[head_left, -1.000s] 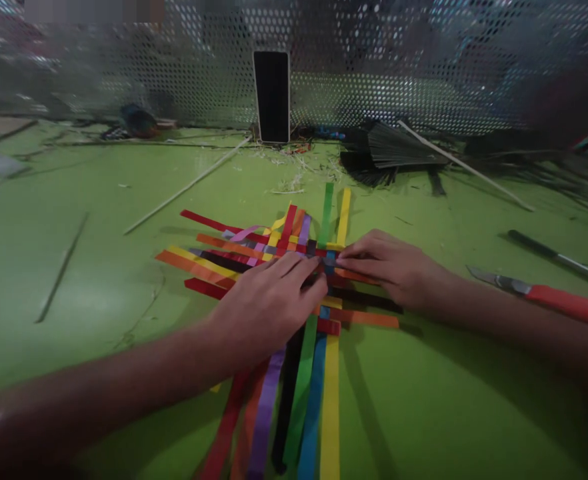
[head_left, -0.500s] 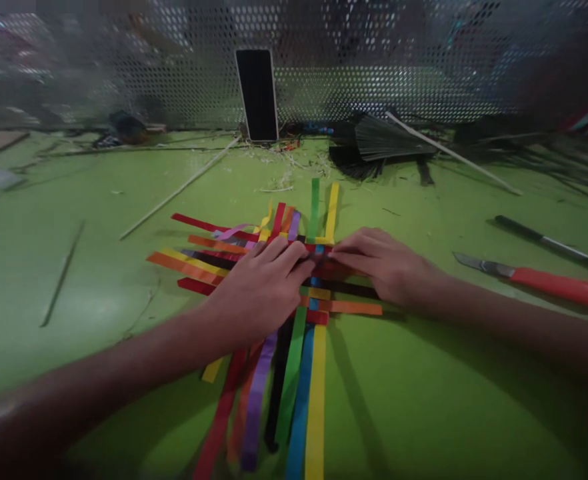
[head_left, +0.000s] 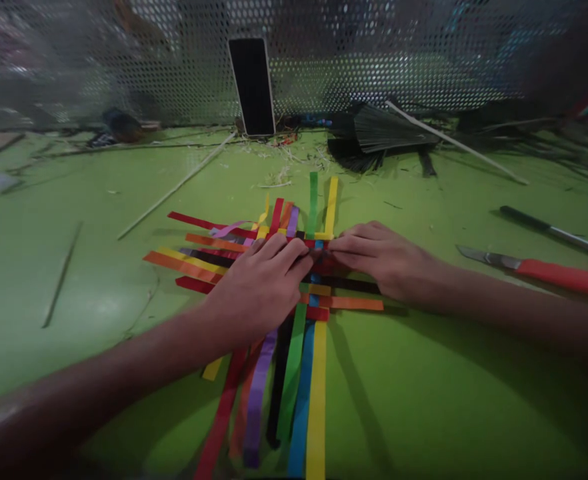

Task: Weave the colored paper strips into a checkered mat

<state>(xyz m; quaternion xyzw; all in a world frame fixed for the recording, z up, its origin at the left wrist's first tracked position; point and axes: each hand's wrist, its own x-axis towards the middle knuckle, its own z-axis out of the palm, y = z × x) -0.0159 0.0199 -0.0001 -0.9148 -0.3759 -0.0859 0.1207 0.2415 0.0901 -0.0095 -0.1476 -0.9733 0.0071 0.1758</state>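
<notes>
A woven mat of coloured strips (head_left: 319,291) lies on the green table. Long loose ends, such as a yellow strip (head_left: 317,393), a blue strip (head_left: 301,400) and a purple strip (head_left: 257,407), trail towards me. My left hand (head_left: 264,280) rests over the middle of the weave, fingers bent and closed on the strips near its upper right. Just right of it, my right hand (head_left: 374,257) pinches a dark strip (head_left: 319,255) at the weave's right edge. The exact grip under both sets of fingertips is hidden. A black strip end (head_left: 357,286) and an orange strip end (head_left: 359,303) stick out below my right hand.
A red-handled knife (head_left: 559,275) and a dark pen-like tool (head_left: 549,231) lie at the right. A phone (head_left: 253,87) leans against the perforated metal panel (head_left: 189,80). Dark fibre bundles (head_left: 394,130), thin sticks (head_left: 174,187) and scraps lie along the back.
Both hands stay at the same spot on the weave, with their fingers barely shifted. The whole view has moved slightly.
</notes>
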